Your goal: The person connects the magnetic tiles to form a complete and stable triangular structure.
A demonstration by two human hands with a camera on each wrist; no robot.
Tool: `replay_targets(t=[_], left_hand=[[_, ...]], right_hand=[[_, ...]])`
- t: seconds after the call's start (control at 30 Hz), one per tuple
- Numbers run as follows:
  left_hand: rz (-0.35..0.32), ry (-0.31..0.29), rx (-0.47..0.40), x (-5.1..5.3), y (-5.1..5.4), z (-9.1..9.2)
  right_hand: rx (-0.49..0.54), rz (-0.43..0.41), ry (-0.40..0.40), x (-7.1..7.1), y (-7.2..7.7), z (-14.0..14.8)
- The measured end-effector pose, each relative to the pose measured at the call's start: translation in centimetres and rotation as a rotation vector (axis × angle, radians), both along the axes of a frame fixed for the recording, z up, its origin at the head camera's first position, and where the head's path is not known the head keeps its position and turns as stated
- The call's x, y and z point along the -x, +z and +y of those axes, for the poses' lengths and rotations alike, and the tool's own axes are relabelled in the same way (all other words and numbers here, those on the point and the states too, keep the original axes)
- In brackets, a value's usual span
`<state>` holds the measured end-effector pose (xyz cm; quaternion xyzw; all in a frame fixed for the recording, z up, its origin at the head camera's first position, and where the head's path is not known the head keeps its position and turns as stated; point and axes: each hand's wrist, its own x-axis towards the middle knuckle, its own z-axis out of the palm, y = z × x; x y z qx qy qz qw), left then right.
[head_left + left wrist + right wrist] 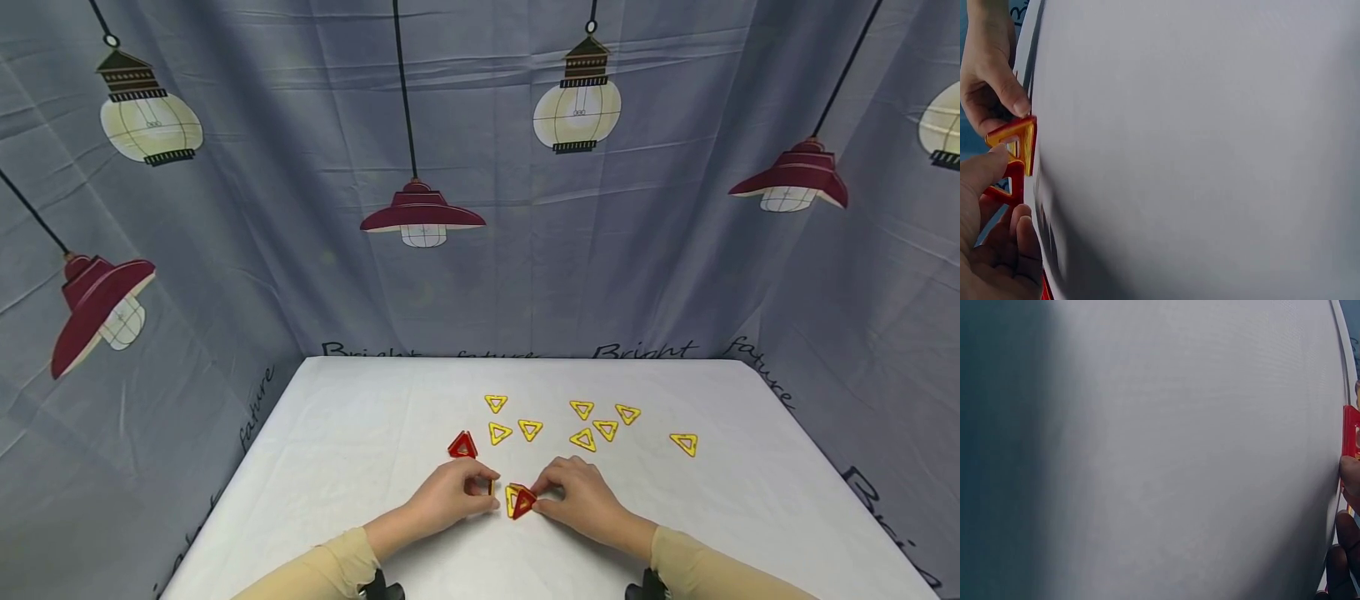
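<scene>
My left hand (457, 492) pinches a triangular frame tile (1017, 182) between thumb and fingers. The tile looks red in the left wrist view and edge-on, yellowish, in the head view. My right hand (581, 498) grips a small joined piece of red and yellow triangle tiles (519, 501) by its right side, at the table surface. A narrow gap parts the two hands in the head view. In the right wrist view only a red tile edge (1350, 432) and some fingertips (1349, 472) show. Just beyond the left hand stands a red triangle-tile pyramid (462, 444).
Several loose yellow triangle tiles (530, 429) lie scattered on the white table (360, 417) beyond the hands. One yellow tile (684, 443) lies apart, farther right. A grey curtain (465, 292) printed with lamps hangs behind the table and along its sides.
</scene>
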<state>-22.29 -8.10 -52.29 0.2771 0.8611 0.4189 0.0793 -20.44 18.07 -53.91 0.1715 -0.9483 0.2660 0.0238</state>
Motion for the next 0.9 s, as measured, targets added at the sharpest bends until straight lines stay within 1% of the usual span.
replay_targets(t=[0.1, 0.23, 0.3, 0.43, 0.53, 0.9], left_hand=[[0.028, -0.016, -0.007, -0.1, -0.2, 0.6], [0.046, -0.023, 0.018, -0.2, -0.4, 1.4], [0.067, -0.027, 0.033, -0.2, -0.5, 1.7], [0.117, -0.036, 0.046, -0.3, -0.5, 2.1], [0.135, -0.041, 0.053, -0.3, -0.4, 2.2], [0.105, -0.042, 0.046, -0.3, -0.4, 2.6]], right_hand=[[0.009, 0.019, 0.012, 0.0, -0.1, 0.0], [0.011, 0.036, 0.020, 0.0, -0.2, 0.1], [0.011, 0.040, 0.021, 0.0, -0.3, 0.1], [0.014, 0.044, 0.021, 0.0, -0.3, 0.1], [0.016, 0.043, 0.022, -0.1, -0.3, 0.0], [0.018, 0.017, 0.016, -0.1, -0.1, -0.4]])
